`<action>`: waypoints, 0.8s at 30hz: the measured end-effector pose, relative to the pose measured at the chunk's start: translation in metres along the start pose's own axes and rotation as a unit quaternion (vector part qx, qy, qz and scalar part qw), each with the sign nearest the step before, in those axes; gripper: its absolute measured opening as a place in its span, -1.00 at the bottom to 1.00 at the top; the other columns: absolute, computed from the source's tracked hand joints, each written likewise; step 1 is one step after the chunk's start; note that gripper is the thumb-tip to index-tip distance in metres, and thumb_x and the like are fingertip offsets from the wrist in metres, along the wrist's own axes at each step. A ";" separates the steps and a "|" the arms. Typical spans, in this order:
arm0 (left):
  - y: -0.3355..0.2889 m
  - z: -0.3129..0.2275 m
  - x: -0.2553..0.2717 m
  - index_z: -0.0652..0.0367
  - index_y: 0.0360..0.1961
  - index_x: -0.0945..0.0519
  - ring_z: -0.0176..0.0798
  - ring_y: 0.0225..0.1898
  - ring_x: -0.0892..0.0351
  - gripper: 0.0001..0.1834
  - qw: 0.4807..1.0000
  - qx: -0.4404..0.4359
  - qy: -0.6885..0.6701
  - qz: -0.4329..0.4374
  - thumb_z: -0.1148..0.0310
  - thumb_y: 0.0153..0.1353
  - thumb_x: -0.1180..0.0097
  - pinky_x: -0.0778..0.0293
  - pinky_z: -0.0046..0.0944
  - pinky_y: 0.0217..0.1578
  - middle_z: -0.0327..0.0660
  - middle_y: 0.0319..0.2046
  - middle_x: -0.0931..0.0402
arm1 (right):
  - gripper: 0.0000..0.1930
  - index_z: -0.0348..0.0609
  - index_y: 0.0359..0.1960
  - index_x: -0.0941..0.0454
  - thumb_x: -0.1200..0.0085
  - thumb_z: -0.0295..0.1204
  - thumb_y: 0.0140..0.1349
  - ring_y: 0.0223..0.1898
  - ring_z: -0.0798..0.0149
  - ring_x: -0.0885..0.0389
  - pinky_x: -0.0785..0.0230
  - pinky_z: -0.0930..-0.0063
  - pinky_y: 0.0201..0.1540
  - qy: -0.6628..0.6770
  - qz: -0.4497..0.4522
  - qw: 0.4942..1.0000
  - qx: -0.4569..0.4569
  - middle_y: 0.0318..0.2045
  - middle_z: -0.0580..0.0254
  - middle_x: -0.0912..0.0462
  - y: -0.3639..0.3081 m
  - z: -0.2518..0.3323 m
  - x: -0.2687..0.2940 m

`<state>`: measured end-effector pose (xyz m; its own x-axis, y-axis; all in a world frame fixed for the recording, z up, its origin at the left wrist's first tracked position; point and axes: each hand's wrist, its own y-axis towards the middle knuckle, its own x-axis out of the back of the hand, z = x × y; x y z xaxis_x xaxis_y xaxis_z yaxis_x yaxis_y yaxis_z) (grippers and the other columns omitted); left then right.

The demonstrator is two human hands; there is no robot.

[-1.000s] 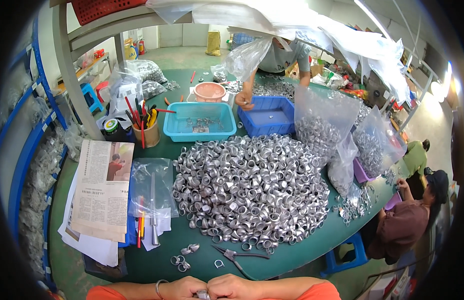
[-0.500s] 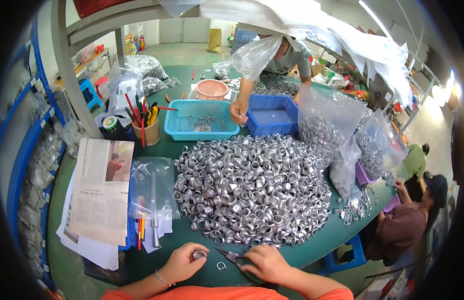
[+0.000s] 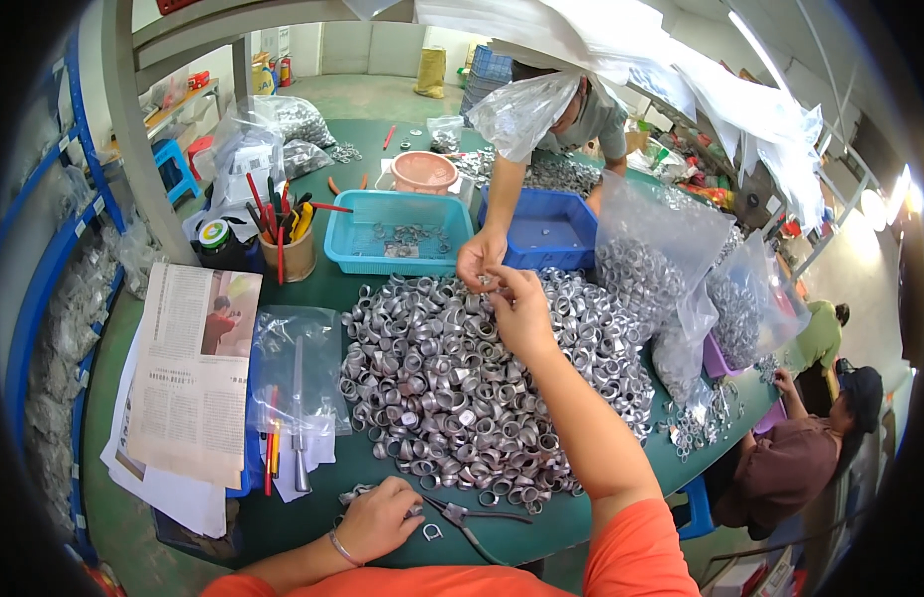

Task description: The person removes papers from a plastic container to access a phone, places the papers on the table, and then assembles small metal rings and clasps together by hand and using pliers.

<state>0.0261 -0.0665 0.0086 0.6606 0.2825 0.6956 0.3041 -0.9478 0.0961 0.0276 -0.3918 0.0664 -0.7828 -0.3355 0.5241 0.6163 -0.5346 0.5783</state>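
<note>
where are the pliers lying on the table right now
In the head view, the pliers lie at the lower middle on the green table, just right of the left hand and below the pile of metal rings.

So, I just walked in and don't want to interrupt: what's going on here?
The person's right hand reaches over the heap of metal rings to a co-worker's hand near the blue tray; a small metal piece seems to be between the two. The left hand is low on the green table, with what looks like a ring at its tip. The pliers lie beside it, not held.
</note>
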 end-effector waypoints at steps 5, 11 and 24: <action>0.000 0.004 0.000 0.17 -0.34 -0.60 -0.15 -0.33 -0.56 -0.78 0.999 -0.009 -0.037 -0.006 0.35 -0.03 -0.31 -0.51 -0.29 -0.33 -0.17 -0.28 -0.49 | -0.76 -0.22 -0.26 -0.61 -0.17 -0.67 -0.02 -0.33 0.15 -0.54 -0.40 0.41 -0.24 -0.017 0.014 1.000 0.016 -0.37 0.08 -0.51 0.003 0.008 -0.002; 0.006 0.001 0.006 0.21 -0.33 -0.60 -0.34 -0.50 -0.54 -0.77 0.995 0.007 -0.092 -0.035 0.44 -0.04 -0.34 -0.48 -0.41 -0.45 -0.20 -0.30 -0.49 | -0.79 -0.24 -0.25 -0.61 -0.19 -0.62 0.03 -0.36 0.17 -0.54 -0.39 0.44 -0.28 -0.007 -0.031 0.998 0.052 -0.37 0.10 -0.54 -0.015 0.009 0.009; 0.048 -0.024 0.015 0.37 -0.16 -0.48 -0.38 -0.41 -0.56 -0.77 0.857 0.116 -0.491 -0.110 0.63 0.13 -0.14 -0.51 -0.41 -0.41 -0.17 -0.35 -0.55 | -0.53 -0.22 0.04 -0.21 -0.02 -0.79 0.12 -0.08 0.35 -0.52 -0.42 0.51 -0.04 0.482 0.037 0.858 -0.173 -0.12 0.07 -0.53 -0.117 0.069 0.020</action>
<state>0.0347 -0.1116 0.0409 0.7937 0.5474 -0.2653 0.5489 -0.8325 -0.0753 -0.0539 -0.2819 0.0524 -0.5536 -0.7749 -0.3051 0.7352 -0.6269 0.2580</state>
